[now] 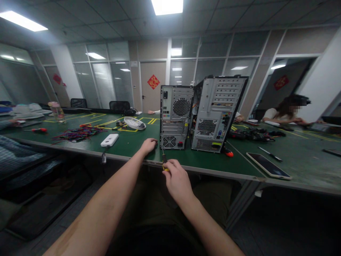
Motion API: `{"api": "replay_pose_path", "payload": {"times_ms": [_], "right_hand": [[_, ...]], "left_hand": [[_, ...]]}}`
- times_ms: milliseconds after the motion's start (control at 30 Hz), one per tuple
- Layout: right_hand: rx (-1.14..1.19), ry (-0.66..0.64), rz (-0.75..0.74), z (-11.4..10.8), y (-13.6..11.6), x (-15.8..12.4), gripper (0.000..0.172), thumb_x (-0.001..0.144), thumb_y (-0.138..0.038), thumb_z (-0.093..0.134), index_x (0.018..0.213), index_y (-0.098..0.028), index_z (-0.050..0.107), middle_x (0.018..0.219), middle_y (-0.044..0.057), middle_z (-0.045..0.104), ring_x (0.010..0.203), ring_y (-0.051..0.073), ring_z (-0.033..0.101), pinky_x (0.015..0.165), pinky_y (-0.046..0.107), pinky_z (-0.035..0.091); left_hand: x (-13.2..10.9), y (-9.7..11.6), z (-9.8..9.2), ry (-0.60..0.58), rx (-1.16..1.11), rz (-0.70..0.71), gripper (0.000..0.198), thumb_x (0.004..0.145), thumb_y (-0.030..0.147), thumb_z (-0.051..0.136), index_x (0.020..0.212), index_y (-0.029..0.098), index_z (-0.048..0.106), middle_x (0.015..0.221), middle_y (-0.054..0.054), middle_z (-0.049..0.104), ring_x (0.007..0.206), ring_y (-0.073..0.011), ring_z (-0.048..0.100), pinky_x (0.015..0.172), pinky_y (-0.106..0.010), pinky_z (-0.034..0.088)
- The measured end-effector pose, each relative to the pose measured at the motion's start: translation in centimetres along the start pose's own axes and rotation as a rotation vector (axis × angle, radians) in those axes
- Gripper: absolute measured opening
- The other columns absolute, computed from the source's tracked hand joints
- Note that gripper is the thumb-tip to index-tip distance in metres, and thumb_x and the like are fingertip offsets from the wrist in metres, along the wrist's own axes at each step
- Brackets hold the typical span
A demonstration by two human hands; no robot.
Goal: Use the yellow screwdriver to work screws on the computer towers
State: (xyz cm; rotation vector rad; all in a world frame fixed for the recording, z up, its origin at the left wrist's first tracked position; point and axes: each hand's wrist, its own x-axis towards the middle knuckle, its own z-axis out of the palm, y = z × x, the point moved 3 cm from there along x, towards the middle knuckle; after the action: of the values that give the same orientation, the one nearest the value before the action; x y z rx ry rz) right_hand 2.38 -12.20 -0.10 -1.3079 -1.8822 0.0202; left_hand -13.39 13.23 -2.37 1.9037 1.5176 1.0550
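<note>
My right hand (178,179) is closed around the black-and-yellow handle of a screwdriver (164,160). The shaft points up and away, to the lower left rear corner of a computer tower (173,124); whether the tip sits on a screw is too small to tell. Beside that tower's lower left side, my left hand (149,145) rests at the table with its fingers curled; anything inside them is hidden. A second, larger computer tower (213,117) stands upright just right of the first, its rear also facing me.
On the green table (133,149) lie a white power bank (109,140), a heap of thin cables (80,133), a red-handled screwdriver (39,130) and a white oval fan guard (135,123). To the right are a phone (268,165), a pen-like tool (270,154), black cables (255,134) and a seated person (283,113).
</note>
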Motion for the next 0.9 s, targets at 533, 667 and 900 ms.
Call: {"api": "replay_pose_path", "payload": {"times_ms": [533,667,900], "right_hand": [[0.066,-0.03,0.003,0.32,-0.11,0.1,0.02,0.09,-0.011,0.064,0.106,-0.021,0.071,0.119,0.009,0.065,0.1,0.023,0.068,0.093,0.036,0.055],[0.083,-0.046,0.003,0.37,-0.02,0.13,0.03,0.09,-0.006,0.06,0.113,-0.019,0.073,0.127,0.011,0.063,0.101,0.021,0.069,0.097,0.036,0.055],[0.07,-0.014,0.005,0.56,-0.05,0.01,0.021,0.091,-0.01,0.063,0.108,-0.019,0.07,0.116,0.009,0.065,0.102,0.022,0.067,0.095,0.034,0.054]], "left_hand": [[0.06,-0.1,-0.01,0.01,-0.001,0.011,0.038,0.084,0.016,0.052,0.109,0.017,0.08,0.105,-0.007,0.08,0.105,-0.0216,0.071,0.097,-0.027,0.05],[-0.03,-0.03,-0.01,0.007,-0.011,0.004,0.038,0.084,0.016,0.052,0.11,0.017,0.08,0.105,-0.007,0.08,0.103,-0.0214,0.072,0.095,-0.026,0.05],[0.31,-0.24,0.15,0.002,-0.004,0.023,0.038,0.083,0.015,0.051,0.108,0.016,0.08,0.107,-0.009,0.08,0.107,-0.0221,0.071,0.1,-0.028,0.049]]}}
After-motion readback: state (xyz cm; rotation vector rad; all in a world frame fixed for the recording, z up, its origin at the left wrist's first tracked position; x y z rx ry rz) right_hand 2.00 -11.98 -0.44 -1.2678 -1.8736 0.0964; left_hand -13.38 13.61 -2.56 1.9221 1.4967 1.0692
